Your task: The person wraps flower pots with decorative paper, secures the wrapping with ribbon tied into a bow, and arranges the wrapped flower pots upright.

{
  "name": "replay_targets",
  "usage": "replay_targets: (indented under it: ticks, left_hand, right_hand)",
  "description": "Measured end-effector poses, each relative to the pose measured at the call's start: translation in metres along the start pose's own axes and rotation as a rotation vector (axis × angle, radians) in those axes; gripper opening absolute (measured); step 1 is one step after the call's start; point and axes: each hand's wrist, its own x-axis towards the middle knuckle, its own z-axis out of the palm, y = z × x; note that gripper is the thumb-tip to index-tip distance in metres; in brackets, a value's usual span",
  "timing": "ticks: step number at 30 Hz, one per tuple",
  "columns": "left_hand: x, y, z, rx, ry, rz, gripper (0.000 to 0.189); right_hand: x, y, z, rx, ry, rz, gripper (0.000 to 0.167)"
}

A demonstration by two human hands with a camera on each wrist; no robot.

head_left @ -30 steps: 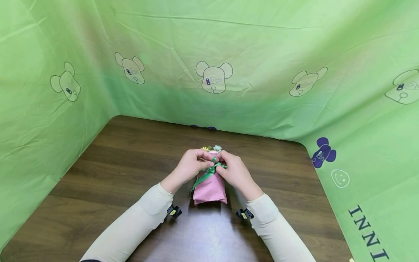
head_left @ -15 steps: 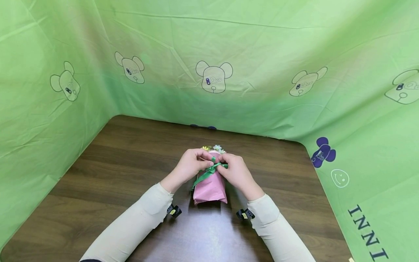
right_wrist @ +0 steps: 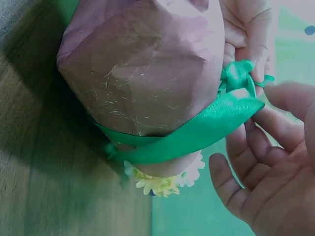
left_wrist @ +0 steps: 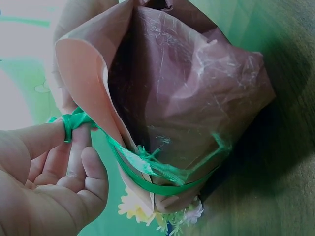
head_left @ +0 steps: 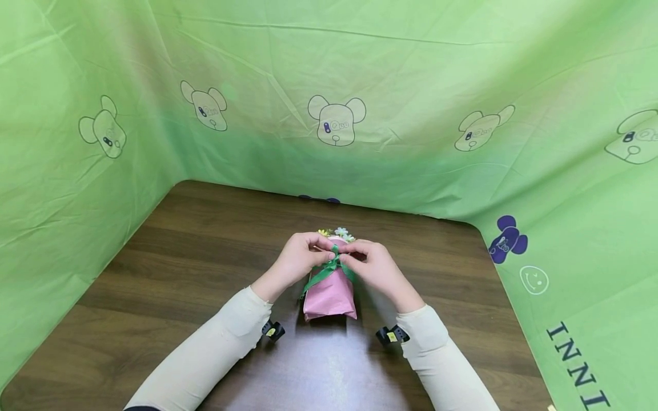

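Observation:
A small bouquet wrapped in pink paper (head_left: pixel 331 297) lies on the table, its flowers (head_left: pixel 341 231) at the far end. Round the wrap runs a green ribbon (head_left: pixel 321 278), knotted on the upper side, with loose ends slanting down left and right. My left hand (head_left: pixel 303 255) pinches the ribbon at the knot between thumb and forefinger. From the other side, my right hand (head_left: pixel 374 268) pinches the ribbon close to the left fingertips. The right wrist view shows a bunched green loop (right_wrist: pixel 238 73) at the fingers; the knot itself is partly hidden.
The brown wooden table (head_left: pixel 205 245) spreads around the bouquet. Green cloth (head_left: pixel 411 68) printed with bear heads hangs along its back and sides. A black camera mount sits on each wrist, below light sleeves (head_left: pixel 205 342).
My right hand has shifted slightly right, its wrist outward, and a ribbon end now hangs down the wrap's right side. The left hand and bouquet stay nearly still.

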Motion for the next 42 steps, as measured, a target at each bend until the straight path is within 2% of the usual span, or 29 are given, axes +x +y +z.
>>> replay_targets:
  ticks: [7, 11, 14, 19, 24, 31, 38, 42]
  left_hand:
    - [0.0, 0.003, 0.0, 0.006, 0.005, -0.003, 0.01]
    - [-0.001, 0.004, -0.001, 0.02, 0.004, 0.003, 0.011]
    - [-0.001, 0.005, -0.002, 0.031, 0.008, 0.007, 0.011]
    - [-0.001, 0.005, -0.004, 0.045, 0.013, 0.007, 0.01]
    - [-0.001, 0.005, -0.005, 0.05, 0.019, 0.017, 0.01]
    - [-0.003, 0.004, -0.009, 0.035, 0.018, 0.026, 0.011]
    - [-0.005, -0.001, -0.014, 0.002, 0.02, 0.003, 0.012]
    - [-0.005, -0.003, -0.016, -0.002, 0.024, 0.003, 0.012]
  right_hand:
    - [0.002, -0.001, -0.003, 0.044, 0.045, 0.066, 0.009]
    - [0.003, -0.002, -0.003, 0.062, 0.048, 0.089, 0.013]
    - [0.003, -0.003, -0.003, 0.035, 0.049, 0.074, 0.014]
    - [0.002, -0.001, -0.004, -0.043, 0.053, 0.021, 0.005]
    - [0.001, -0.001, -0.006, -0.077, 0.064, 0.033, 0.007]
    - [-0.001, 0.001, -0.007, -0.102, 0.083, 0.045, 0.008]
    - [-0.004, 0.005, -0.01, -0.1, 0.083, 0.037, 0.013]
    - [-0.006, 0.006, -0.011, -0.092, 0.087, 0.029, 0.009]
